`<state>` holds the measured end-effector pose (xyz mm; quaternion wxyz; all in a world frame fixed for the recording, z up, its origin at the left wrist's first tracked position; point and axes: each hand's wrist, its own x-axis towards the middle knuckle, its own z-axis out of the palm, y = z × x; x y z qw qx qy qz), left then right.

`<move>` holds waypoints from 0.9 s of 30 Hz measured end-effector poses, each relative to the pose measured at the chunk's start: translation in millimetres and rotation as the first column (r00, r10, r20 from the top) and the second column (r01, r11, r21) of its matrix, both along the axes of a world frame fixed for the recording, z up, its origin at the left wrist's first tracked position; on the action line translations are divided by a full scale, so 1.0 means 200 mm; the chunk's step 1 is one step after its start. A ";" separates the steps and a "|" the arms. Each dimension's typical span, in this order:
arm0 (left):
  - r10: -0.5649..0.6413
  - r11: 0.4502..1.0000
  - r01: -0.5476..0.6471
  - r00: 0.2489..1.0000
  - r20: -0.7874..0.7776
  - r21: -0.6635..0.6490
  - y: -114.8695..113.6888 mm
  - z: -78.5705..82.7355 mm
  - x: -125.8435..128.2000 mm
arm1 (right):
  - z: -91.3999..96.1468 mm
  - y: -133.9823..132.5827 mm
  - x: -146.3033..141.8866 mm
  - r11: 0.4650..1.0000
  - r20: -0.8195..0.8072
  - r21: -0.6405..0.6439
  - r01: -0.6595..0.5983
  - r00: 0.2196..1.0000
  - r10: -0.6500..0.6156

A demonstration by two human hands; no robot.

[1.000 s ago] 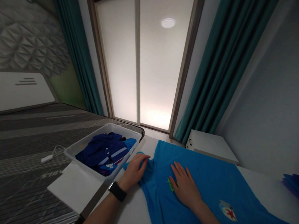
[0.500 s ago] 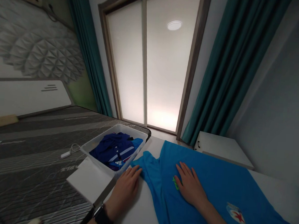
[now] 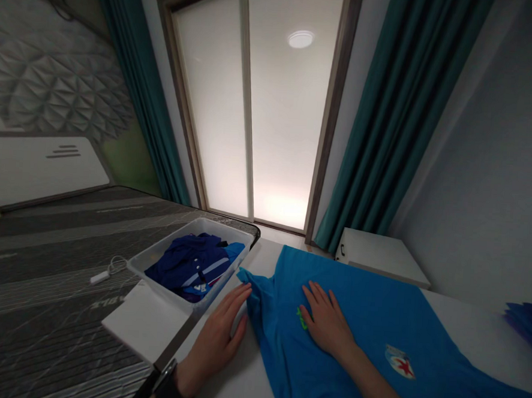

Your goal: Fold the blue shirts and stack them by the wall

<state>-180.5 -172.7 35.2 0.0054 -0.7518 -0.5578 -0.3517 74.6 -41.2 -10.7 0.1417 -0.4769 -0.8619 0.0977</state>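
A bright blue T-shirt [image 3: 375, 326] lies spread on a white table [image 3: 478, 338], with a round badge and red star [image 3: 399, 361] near its lower part. My right hand [image 3: 326, 323] rests flat on the shirt, fingers stretched out, beside a small green mark [image 3: 302, 319]. My left hand [image 3: 216, 340] lies flat on the table, fingers together and extended, just left of the shirt's sleeve [image 3: 254, 285]. A dark watch [image 3: 168, 388] sits on that wrist. Neither hand holds anything.
A white plastic bin [image 3: 154, 258] holding dark blue clothes [image 3: 190, 266] stands to the left on a dark bed [image 3: 39, 287]. A white charger and cable [image 3: 103, 273] lies on the bed. A white cabinet [image 3: 379, 257] stands behind the table. Folded blue cloth [image 3: 529, 320] sits far right.
My left hand let go of the shirt's sleeve, slid back off the cloth and now lies flat on the table. My right hand stayed pressed on the shirt.
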 end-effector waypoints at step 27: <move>-0.004 0.978 0.102 0.878 0.478 -0.180 0.72 -0.04 0.15 | 0.10 -0.02 -0.03 0.980 -0.531 -0.200 0.003 0.840 -0.111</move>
